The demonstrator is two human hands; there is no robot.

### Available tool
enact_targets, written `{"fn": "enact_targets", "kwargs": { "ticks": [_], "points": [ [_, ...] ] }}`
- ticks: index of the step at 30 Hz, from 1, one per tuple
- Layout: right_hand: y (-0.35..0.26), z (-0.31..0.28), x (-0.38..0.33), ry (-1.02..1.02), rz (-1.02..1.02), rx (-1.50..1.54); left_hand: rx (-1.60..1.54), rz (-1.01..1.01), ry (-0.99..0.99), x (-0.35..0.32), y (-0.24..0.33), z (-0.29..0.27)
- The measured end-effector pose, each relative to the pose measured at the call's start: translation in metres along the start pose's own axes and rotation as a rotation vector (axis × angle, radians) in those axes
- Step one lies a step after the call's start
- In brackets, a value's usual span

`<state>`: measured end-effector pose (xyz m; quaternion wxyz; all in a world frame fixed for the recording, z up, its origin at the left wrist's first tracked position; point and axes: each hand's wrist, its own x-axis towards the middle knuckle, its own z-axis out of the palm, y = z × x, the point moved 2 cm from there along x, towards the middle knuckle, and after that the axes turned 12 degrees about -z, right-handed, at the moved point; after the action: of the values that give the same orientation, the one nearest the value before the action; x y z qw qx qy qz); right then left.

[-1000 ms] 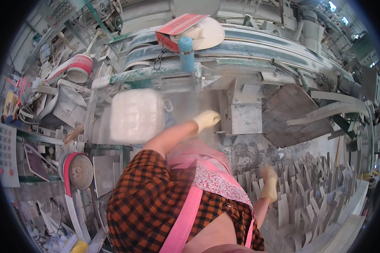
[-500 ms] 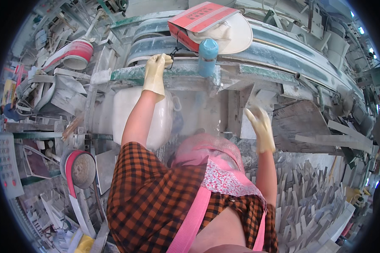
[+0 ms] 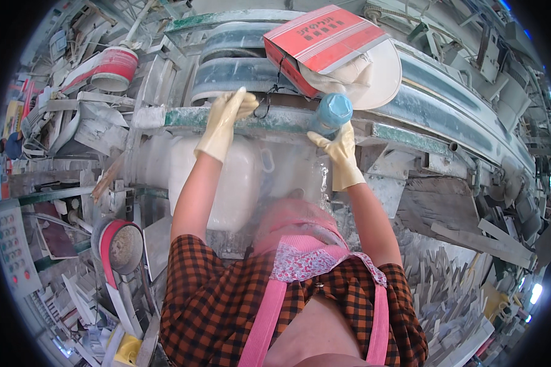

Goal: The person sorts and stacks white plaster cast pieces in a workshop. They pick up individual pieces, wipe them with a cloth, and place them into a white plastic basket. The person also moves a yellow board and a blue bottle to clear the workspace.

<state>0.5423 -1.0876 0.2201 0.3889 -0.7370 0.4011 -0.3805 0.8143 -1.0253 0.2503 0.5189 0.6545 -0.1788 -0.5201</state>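
Observation:
Both my hands wear cream rubber gloves. My right hand (image 3: 341, 151) is wrapped round the lower part of a blue bottle (image 3: 332, 114) at the green-edged rail (image 3: 193, 117); the fingers behind the bottle are partly hidden. Over the same rail, farther left, my left hand (image 3: 226, 116) holds nothing that I can see, its fingers loosely bent and partly stretched out. A thin black cord (image 3: 278, 78) hangs beside its fingertips. Behind the bottle, a red box (image 3: 324, 38) lies on a pale brimmed hat (image 3: 382, 73).
Blue-grey belts (image 3: 239, 72) run across beyond the rail. Below the rail stands a large white plastic container (image 3: 217, 183). Stacked thin strips (image 3: 441, 287) fill the lower right, a control panel (image 3: 15, 244) stands at far left, and a red-banded wheel (image 3: 119, 248) is nearby.
My right hand has moved up and left to the blue bottle and taken hold of it. My left hand's fingers have loosened from a closed shape. The whole view has shifted slightly.

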Motion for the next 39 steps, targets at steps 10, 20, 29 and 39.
{"fn": "enact_targets", "kwargs": {
  "ticks": [10, 20, 29, 39],
  "points": [
    [0.005, -0.014, -0.026, 0.042, 0.080, -0.333, 0.345, -0.196, -0.239, 0.037, 0.049, 0.069],
    [0.004, -0.127, -0.173, 0.396, 0.401, -0.177, 0.498, -0.254, -0.364, 0.087, 0.047, 0.090],
    [-0.008, -0.165, -0.301, 1.207, 0.371, -0.037, -0.063, -0.544, -0.456, 0.092, 0.029, 0.124],
    [-0.028, -0.181, -0.332, 1.384, 0.362, 0.004, -0.160, -0.359, -0.562, 0.141, 0.000, 0.092]
  ]
}}
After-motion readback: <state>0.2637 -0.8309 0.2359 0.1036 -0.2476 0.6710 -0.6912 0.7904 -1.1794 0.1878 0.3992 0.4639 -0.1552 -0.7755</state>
